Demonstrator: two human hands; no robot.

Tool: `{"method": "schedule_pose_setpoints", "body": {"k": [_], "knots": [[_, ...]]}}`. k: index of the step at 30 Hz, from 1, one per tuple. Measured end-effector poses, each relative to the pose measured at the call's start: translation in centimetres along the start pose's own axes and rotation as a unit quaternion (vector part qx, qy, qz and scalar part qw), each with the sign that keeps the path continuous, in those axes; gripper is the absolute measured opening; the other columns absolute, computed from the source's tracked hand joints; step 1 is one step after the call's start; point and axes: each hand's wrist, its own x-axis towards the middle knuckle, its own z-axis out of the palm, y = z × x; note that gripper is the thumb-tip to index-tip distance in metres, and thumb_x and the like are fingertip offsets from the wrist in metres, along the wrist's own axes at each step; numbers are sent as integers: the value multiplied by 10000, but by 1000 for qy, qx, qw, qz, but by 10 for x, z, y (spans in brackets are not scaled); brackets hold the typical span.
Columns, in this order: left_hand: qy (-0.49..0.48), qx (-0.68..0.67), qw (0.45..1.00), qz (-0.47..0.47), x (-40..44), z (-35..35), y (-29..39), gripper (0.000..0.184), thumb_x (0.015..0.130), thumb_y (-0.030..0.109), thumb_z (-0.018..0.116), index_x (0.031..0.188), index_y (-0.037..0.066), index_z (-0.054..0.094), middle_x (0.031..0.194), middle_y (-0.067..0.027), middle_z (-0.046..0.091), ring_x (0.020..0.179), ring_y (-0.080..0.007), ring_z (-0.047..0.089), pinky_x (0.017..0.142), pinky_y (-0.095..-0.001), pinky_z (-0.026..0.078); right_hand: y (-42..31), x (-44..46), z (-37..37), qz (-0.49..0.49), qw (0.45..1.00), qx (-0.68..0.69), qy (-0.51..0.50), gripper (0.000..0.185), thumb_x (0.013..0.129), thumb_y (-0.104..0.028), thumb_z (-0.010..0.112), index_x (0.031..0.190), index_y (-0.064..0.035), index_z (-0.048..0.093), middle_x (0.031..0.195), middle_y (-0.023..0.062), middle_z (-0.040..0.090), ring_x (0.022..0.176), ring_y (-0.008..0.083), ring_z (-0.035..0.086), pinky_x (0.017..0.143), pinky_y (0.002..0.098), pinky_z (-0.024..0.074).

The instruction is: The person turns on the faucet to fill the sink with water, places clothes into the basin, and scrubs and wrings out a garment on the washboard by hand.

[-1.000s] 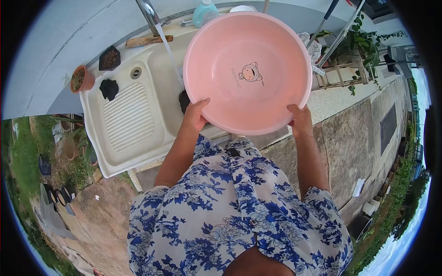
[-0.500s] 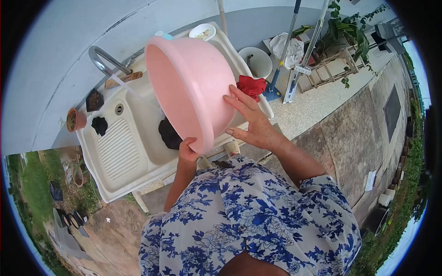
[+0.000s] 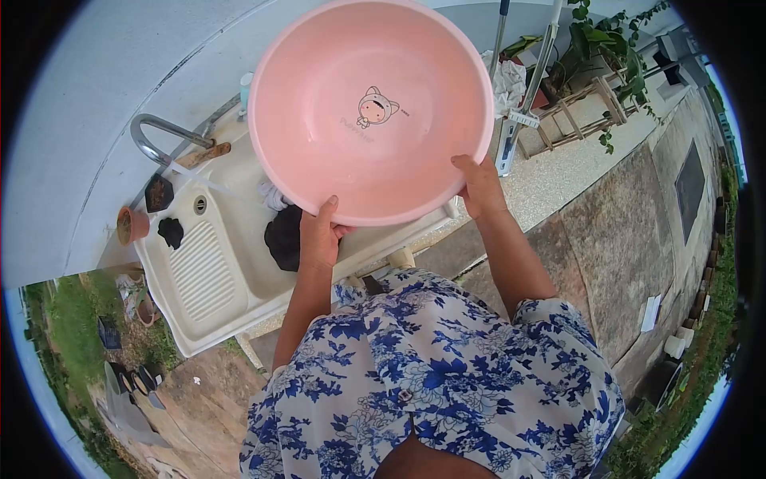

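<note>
A pink plastic basin [image 3: 319,152] with a cartoon printed on its floor is held up over the right part of the white sink [image 3: 239,315], its inside facing me. My left hand [image 3: 321,235] grips the near rim at the lower left, thumb on the inner side. At the lower right, my right hand [image 3: 481,185] has hold of the rim too, its fingers mostly hidden behind. Below the basin, a black cloth [image 3: 283,239] lies in the sink bowl beside a pale cloth [image 3: 274,195].
A curved metal faucet [image 3: 148,144] rises at the sink's back left. A small black cloth [image 3: 170,231] lies by the ribbed washboard [image 3: 206,271]. Two plant pots [image 3: 133,226] stand off the left end. Mop handles [image 3: 535,76] and a wooden ladder-like frame [image 3: 570,124] are at right.
The basin has turned from its side to face me and risen, now covering the white bowl and red cloth. My right hand has moved from its outer wall to the rim.
</note>
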Motion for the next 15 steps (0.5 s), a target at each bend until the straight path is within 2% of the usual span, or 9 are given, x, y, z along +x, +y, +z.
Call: {"method": "schedule_pose_setpoints", "body": {"k": [2, 4, 5, 6, 7, 8, 10, 12, 15], "knots": [[-25, 53, 998, -21, 6, 21, 9, 562, 818, 178, 610, 1293, 3, 364, 1239, -162, 491, 1173, -291, 472, 943, -444, 430, -3, 19, -26, 1, 999, 48, 21, 510, 789, -97, 542, 1262, -1, 377, 1164, 121, 504, 1052, 238, 538, 815, 384, 505], [-95, 78, 992, 38, 12, 28, 6, 679, 819, 297, 644, 1323, -20, 316, 1305, -183, 440, 1202, -293, 443, 956, -425, 395, -4, 32, -52, 48, 976, 205, 63, 502, 779, -89, 527, 1252, -8, 384, 1146, 131, 518, 992, 255, 574, 658, 321, 546], [-94, 80, 992, 35, 15, 24, 3, 679, 819, 297, 644, 1323, -20, 316, 1305, -183, 440, 1202, -293, 443, 956, -425, 395, -2, 38, -65, 50, 975, 206, 65, 502, 779, -89, 527, 1252, -8, 384, 1146, 131, 518, 992, 255, 574, 658, 321, 546], [-77, 281, 952, 98, 19, 11, -5, 703, 822, 313, 638, 1333, -29, 298, 1322, -201, 419, 1218, -315, 421, 970, -424, 376, 2, 45, -80, 56, 966, 236, 93, 497, 781, -95, 523, 1247, 3, 381, 1158, 153, 509, 1003, 295, 569, 620, 298, 561], [-55, 469, 868, 156, 22, -6, -15, 727, 825, 330, 631, 1344, -38, 279, 1340, -219, 397, 1234, -338, 399, 985, -423, 356, 7, 54, -95, 63, 955, 265, 121, 494, 783, -101, 519, 1242, 14, 379, 1170, 175, 501, 1015, 335, 564, 581, 276, 576], [-21, 613, 759, 217, 28, -38, -33, 730, 816, 324, 638, 1352, -20, 281, 1342, -219, 392, 1230, -373, 394, 989, -409, 352, 13, 64, -110, 95, 941, 297, 132, 462, 788, -81, 493, 1216, 60, 393, 1178, 233, 479, 1087, 430, 498, 645, 282, 605], [42, 688, 686, 234, 17, -98, -69, 724, 816, 334, 622, 1370, 20, 278, 1380, -194, 352, 1278, -369, 328, 1012, -481, 304, 28, 73, -120, 144, 913, 348, 158, 445, 791, -75, 480, 1203, 77, 403, 1178, 256, 469, 1087, 462, 483, 673, 297, 605], [121, 791, 599, 41, -6, -102, -87, 697, 839, 391, 561, 1386, 70, 273, 1429, -163, 280, 1328, -325, 250, 1025, -569, 223, 44, 89, -139, 213, 859, 407, 226, 418, 799, -64, 454, 1177, 111, 425, 1182, 292, 441, 1090, 489, 464, 659, 312, 610], [109, 829, 547, -23, -9, -134, -124, 684, 860, 453, 486, 1398, 97, 258, 1465, -124, 213, 1358, -306, 176, 1023, -625, 145, 68, 117, -145, 249, 828, 405, 298, 420, 800, -66, 457, 1176, 117, 420, 1189, 295, 425, 1087, 497, 456, 632, 301, 609]]}}
